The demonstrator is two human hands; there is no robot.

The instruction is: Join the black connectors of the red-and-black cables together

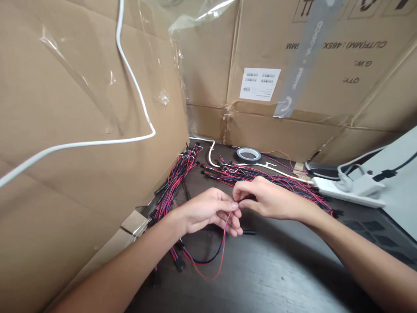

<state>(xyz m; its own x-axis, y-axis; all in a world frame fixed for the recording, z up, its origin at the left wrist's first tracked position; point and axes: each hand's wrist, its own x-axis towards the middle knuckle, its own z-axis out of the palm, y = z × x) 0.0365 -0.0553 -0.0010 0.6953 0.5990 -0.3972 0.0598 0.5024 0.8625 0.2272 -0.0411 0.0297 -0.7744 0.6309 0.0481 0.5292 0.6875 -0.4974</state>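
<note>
The left hand [205, 213] and right hand [269, 198] pinch a red-and-blue wire [223, 250] at their fingertips; its long loop hangs nearer the left hand, toward the desk [260, 278].

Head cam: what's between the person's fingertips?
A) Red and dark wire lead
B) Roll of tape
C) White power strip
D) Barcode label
A. The left hand and right hand meet at the fingertips on a red and dark wire lead, its loop hanging below them.
</note>
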